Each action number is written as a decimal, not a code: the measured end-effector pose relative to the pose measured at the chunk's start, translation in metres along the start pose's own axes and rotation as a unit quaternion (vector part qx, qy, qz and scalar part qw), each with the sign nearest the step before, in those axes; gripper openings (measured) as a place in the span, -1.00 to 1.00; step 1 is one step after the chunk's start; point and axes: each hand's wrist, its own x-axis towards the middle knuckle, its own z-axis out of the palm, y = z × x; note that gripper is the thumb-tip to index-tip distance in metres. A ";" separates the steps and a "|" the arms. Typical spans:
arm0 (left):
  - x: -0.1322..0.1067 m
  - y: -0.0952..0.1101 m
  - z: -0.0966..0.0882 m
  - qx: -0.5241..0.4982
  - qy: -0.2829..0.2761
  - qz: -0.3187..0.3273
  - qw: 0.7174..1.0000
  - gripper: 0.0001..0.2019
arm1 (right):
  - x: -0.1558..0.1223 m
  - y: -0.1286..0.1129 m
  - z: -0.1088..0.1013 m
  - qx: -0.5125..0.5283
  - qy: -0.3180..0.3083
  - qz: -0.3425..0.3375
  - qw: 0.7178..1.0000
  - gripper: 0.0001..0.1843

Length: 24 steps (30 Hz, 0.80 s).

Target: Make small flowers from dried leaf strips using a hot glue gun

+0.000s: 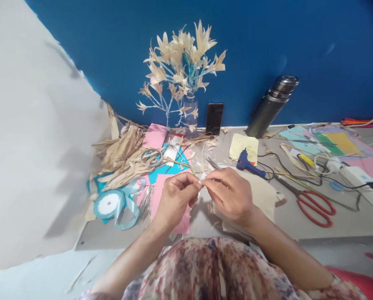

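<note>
My left hand (pixel 176 198) and my right hand (pixel 229 192) meet above the grey table (pixel 346 225), fingertips pinched together on a small pale strip of dried leaf (pixel 201 179). Both hands are closed in a pinch. Below them lies a pink paper sheet (pixel 164 200). Close behind the hands sit small scissors (pixel 213 163) and scattered leaf trimmings. A vase of handmade pale leaf flowers (pixel 183 71) on blue stems stands at the back against the blue wall.
A pile of dried husks (pixel 124 156) and a light blue ribbon roll (pixel 109 204) lie left. A blue glue gun (pixel 247 163), red-handled scissors (pixel 314 202), cables, coloured papers, a dark phone (pixel 214 118) and a metal flask (pixel 272 104) lie to the right.
</note>
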 end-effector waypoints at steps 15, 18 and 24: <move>0.001 0.000 -0.002 -0.028 0.001 0.007 1.000 -0.92 | 0.013 0.003 -0.020 0.309 -0.049 0.306 0.899 -0.88; 0.001 0.001 -0.002 0.009 0.019 0.013 1.000 -0.89 | 0.019 0.003 -0.028 0.223 -0.022 0.260 0.939 -0.87; -0.002 0.005 0.003 0.086 0.027 0.046 0.995 -0.86 | 0.028 -0.005 -0.031 0.101 -0.136 0.094 0.981 -0.83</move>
